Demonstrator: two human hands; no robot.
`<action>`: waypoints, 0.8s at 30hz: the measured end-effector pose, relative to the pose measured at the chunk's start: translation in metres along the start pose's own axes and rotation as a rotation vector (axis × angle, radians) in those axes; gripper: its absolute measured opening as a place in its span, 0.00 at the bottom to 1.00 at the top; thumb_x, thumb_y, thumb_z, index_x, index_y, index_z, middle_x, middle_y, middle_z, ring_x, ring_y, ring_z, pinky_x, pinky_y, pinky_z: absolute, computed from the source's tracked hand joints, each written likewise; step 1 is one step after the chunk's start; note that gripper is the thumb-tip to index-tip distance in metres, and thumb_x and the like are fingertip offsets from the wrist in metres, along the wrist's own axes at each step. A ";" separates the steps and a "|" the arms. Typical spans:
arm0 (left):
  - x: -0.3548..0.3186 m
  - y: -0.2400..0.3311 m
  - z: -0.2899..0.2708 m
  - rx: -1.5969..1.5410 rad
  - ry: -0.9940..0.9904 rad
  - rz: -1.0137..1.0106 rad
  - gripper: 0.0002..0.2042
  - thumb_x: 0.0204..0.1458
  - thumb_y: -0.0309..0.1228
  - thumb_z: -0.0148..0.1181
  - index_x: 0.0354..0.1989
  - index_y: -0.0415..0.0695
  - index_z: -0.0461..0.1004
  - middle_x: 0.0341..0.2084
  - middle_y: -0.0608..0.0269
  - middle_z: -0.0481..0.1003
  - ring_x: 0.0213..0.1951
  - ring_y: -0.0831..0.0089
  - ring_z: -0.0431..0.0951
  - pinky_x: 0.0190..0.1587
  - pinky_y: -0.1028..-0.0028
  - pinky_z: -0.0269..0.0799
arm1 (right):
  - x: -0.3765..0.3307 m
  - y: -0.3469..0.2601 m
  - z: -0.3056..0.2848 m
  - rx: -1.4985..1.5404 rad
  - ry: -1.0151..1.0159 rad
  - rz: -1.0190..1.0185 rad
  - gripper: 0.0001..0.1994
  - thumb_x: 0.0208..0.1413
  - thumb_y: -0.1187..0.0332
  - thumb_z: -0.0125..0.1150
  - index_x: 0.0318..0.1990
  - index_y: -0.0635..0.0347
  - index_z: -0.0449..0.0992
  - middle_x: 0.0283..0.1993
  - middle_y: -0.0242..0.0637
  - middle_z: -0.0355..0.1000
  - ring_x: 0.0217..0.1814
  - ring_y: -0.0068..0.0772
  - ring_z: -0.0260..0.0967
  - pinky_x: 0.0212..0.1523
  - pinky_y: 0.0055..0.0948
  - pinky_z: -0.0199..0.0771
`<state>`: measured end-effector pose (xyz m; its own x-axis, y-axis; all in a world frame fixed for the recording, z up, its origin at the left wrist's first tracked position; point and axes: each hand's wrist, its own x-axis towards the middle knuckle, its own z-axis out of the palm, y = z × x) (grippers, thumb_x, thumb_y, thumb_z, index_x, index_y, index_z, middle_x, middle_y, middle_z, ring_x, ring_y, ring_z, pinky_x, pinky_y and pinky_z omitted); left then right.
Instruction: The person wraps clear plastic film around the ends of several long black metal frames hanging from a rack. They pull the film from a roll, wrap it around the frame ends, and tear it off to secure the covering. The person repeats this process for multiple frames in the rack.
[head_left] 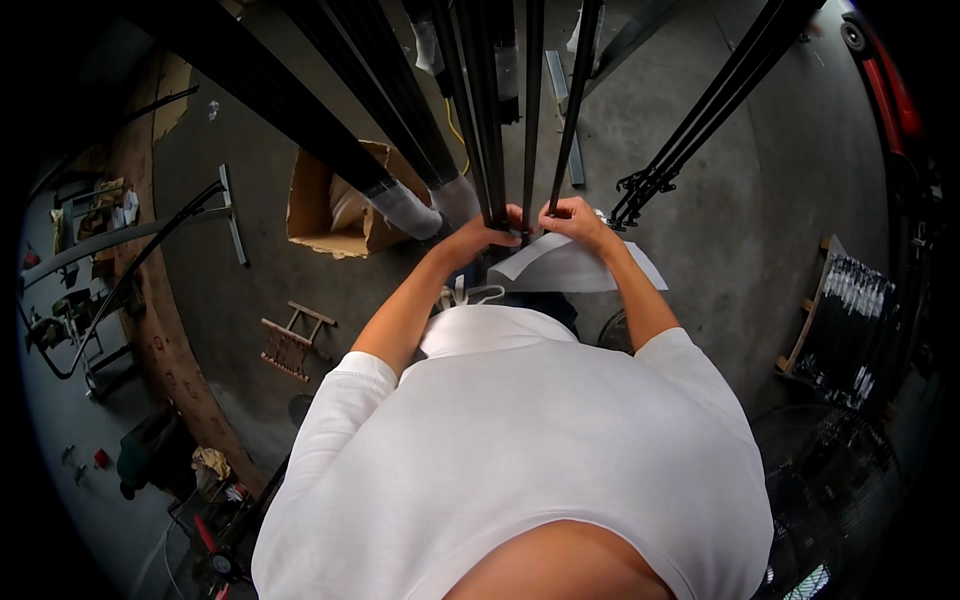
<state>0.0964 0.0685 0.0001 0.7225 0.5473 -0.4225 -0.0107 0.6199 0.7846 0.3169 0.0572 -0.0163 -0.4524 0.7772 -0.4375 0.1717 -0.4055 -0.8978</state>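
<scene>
My left hand (484, 235) is closed around the lower ends of slim black metal bars (478, 130) that rise away from me. Just to its right, my right hand (580, 222) pinches the end of another black bar (571, 110). A white sheet of thin wrapping foam (570, 265) drapes under and beside my right hand, partly folded. Whether my right fingers also grip the sheet is hidden. Left of my left hand, thicker bundles of black bars (320, 130) end in white wrapping (405, 210).
An open cardboard box (310, 205) stands on the floor at left, near a small wooden stool frame (300, 340). More black bars with brackets (690, 110) lean at right. A stack of black parts (845, 330) lies farther right. Behind the bars is a grey metal profile (565, 120).
</scene>
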 end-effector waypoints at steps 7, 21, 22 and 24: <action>0.005 0.001 0.009 -0.001 0.019 0.023 0.22 0.44 0.28 0.55 0.52 0.45 0.64 0.44 0.63 0.68 0.50 0.73 0.63 0.54 0.74 0.53 | 0.001 0.024 0.011 -0.155 -0.001 0.013 0.10 0.45 0.67 0.57 0.35 0.59 0.74 0.33 0.38 0.74 0.35 0.28 0.70 0.40 0.27 0.67; 0.030 0.003 0.026 0.089 -0.132 0.193 0.23 0.55 0.41 0.45 0.56 0.41 0.60 0.54 0.57 0.62 0.57 0.67 0.60 0.58 0.69 0.53 | -0.027 0.006 0.029 -0.646 0.219 0.076 0.18 0.43 0.65 0.60 0.44 0.61 0.69 0.31 0.47 0.71 0.38 0.46 0.69 0.38 0.37 0.66; 0.031 0.003 0.026 0.097 -0.134 0.197 0.23 0.55 0.42 0.46 0.56 0.40 0.59 0.54 0.57 0.62 0.57 0.67 0.60 0.58 0.69 0.54 | -0.032 0.001 0.030 -0.630 0.234 0.113 0.20 0.43 0.65 0.60 0.46 0.60 0.68 0.30 0.46 0.71 0.36 0.44 0.69 0.37 0.35 0.66; 0.032 0.004 0.023 0.100 -0.155 0.166 0.24 0.54 0.42 0.47 0.56 0.40 0.59 0.54 0.57 0.61 0.57 0.67 0.60 0.58 0.69 0.54 | -0.040 0.002 0.031 -0.489 0.216 0.146 0.25 0.42 0.65 0.60 0.51 0.58 0.64 0.30 0.42 0.69 0.35 0.38 0.67 0.37 0.31 0.65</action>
<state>0.1353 0.0756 0.0002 0.8141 0.5391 -0.2158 -0.0748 0.4658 0.8817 0.3081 0.0101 0.0006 -0.2125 0.8314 -0.5134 0.6286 -0.2860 -0.7233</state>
